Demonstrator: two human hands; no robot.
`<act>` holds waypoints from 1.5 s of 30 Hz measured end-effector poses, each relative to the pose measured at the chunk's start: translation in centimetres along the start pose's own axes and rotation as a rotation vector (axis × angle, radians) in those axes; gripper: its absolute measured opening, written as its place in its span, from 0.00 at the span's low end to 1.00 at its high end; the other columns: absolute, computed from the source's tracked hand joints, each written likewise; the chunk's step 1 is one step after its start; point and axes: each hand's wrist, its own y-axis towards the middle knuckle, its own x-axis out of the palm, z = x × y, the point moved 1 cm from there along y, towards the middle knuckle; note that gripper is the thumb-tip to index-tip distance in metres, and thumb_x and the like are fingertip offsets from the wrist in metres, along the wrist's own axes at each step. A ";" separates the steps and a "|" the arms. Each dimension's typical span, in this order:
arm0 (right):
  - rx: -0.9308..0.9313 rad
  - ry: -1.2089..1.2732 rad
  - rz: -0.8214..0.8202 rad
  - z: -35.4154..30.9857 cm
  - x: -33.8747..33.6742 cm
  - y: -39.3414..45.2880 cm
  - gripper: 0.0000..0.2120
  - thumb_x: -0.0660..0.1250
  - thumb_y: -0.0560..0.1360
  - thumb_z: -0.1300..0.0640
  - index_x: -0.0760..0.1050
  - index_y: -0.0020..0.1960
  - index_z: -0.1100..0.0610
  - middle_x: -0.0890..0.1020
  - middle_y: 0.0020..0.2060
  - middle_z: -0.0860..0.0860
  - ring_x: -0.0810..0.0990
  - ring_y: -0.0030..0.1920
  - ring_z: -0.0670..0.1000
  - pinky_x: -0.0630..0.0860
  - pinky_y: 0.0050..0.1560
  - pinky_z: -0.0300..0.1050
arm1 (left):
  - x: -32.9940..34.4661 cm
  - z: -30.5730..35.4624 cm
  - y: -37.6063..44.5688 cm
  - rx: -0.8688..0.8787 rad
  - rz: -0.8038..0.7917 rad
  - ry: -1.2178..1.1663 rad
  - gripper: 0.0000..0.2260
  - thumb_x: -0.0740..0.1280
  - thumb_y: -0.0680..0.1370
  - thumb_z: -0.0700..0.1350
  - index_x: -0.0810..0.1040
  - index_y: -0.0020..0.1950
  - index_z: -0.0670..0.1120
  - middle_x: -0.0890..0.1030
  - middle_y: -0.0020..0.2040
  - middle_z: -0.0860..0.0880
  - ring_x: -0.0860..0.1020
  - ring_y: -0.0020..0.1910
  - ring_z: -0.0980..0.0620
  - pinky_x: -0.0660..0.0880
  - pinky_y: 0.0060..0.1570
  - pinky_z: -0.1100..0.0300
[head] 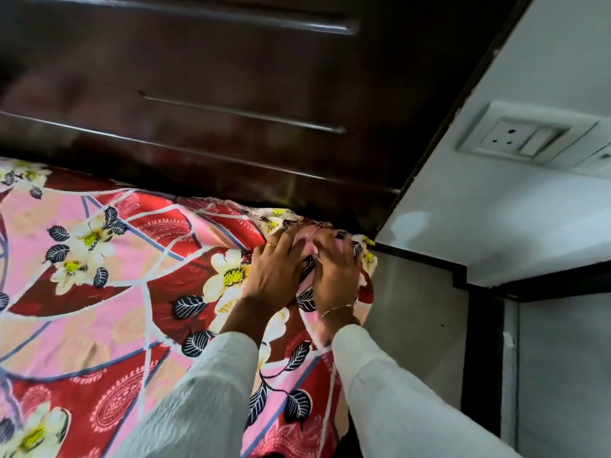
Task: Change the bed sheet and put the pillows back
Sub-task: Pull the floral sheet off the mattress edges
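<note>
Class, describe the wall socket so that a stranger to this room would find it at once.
Start at the dark wooden headboard and move right onto the white wall. There sits the white rectangular socket plate: three round pin holes beside a rocker switch, the nearest fitting to the headboard's edge.

Dark wooden headboard; white wall socket, perhaps with switch.

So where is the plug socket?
In the head view the plug socket sits on the white wall at the right, beside the dark headboard and above both hands at the floral bed sheet's corner.
</note>
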 end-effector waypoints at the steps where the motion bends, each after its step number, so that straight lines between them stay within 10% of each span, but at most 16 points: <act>1: 0.004 0.041 0.031 -0.8 -0.1 -0.2 0.14 0.64 0.70 0.63 0.81 0.52 0.58 0.83 0.53 0.56 0.79 0.57 0.62 0.70 0.57 0.69 | 0.2 0.1 0.0 0.021 0.003 -0.020 0.17 0.66 0.75 0.45 0.74 0.63 0.43 0.71 0.68 0.43 0.75 0.59 0.39 0.76 0.44 0.47; 5: 0.006 0.246 0.058 -3.7 -1.2 -2.5 0.14 0.57 0.73 0.60 0.80 0.47 0.64 0.84 0.41 0.58 0.83 0.42 0.57 0.81 0.46 0.53 | -1.1 -0.1 -1.1 0.048 0.062 -0.084 0.24 0.61 0.73 0.40 0.68 0.69 0.41 0.73 0.68 0.42 0.81 0.48 0.41 0.79 0.36 0.53; 11: -0.093 0.107 0.110 -5.7 -1.6 -5.2 0.12 0.63 0.69 0.59 0.76 0.52 0.57 0.83 0.42 0.56 0.80 0.43 0.57 0.80 0.43 0.55 | -3.5 -0.3 -5.5 0.023 0.153 0.033 0.15 0.57 0.71 0.47 0.78 0.48 0.41 0.80 0.31 0.47 0.79 0.26 0.47 0.68 0.20 0.62; 16: -0.045 -0.201 -0.031 -2.9 -1.0 -5.4 0.22 0.63 0.70 0.47 0.74 0.63 0.47 0.74 0.65 0.57 0.69 0.66 0.65 0.62 0.59 0.74 | -1.5 -1.2 -6.3 -0.046 0.061 0.035 0.18 0.56 0.71 0.50 0.77 0.57 0.47 0.76 0.63 0.43 0.69 0.64 0.38 0.68 0.59 0.37; 20: -0.125 -0.107 0.027 -4.2 -0.3 -6.0 0.15 0.71 0.66 0.62 0.81 0.53 0.56 0.81 0.57 0.56 0.79 0.59 0.59 0.69 0.58 0.69 | -1.7 0.3 -6.8 -0.072 0.071 -0.060 0.15 0.56 0.71 0.46 0.78 0.49 0.43 0.82 0.48 0.43 0.82 0.45 0.40 0.80 0.39 0.51; 27: -0.147 0.260 -0.119 -10.1 -1.2 -11.6 0.13 0.57 0.68 0.62 0.81 0.42 0.59 0.84 0.36 0.55 0.83 0.37 0.57 0.81 0.40 0.51 | -4.0 -2.4 -14.1 -0.192 0.105 0.081 0.18 0.56 0.71 0.47 0.81 0.49 0.41 0.78 0.24 0.48 0.75 0.19 0.47 0.64 0.16 0.64; 35: -0.273 -0.124 -0.297 -19.9 -6.0 -13.9 0.10 0.68 0.60 0.56 0.82 0.41 0.49 0.83 0.48 0.51 0.79 0.57 0.60 0.73 0.51 0.68 | -10.6 -4.1 -22.1 -0.530 0.174 0.003 0.19 0.55 0.71 0.49 0.77 0.56 0.45 0.81 0.53 0.44 0.78 0.54 0.40 0.76 0.47 0.44; 45: -0.802 0.169 -0.562 -33.8 -10.1 -21.2 0.17 0.54 0.63 0.55 0.82 0.38 0.54 0.83 0.39 0.54 0.82 0.43 0.59 0.80 0.42 0.52 | -20.5 -5.2 -35.3 -1.024 0.508 -0.100 0.16 0.57 0.68 0.47 0.75 0.53 0.47 0.82 0.48 0.47 0.79 0.46 0.46 0.77 0.39 0.57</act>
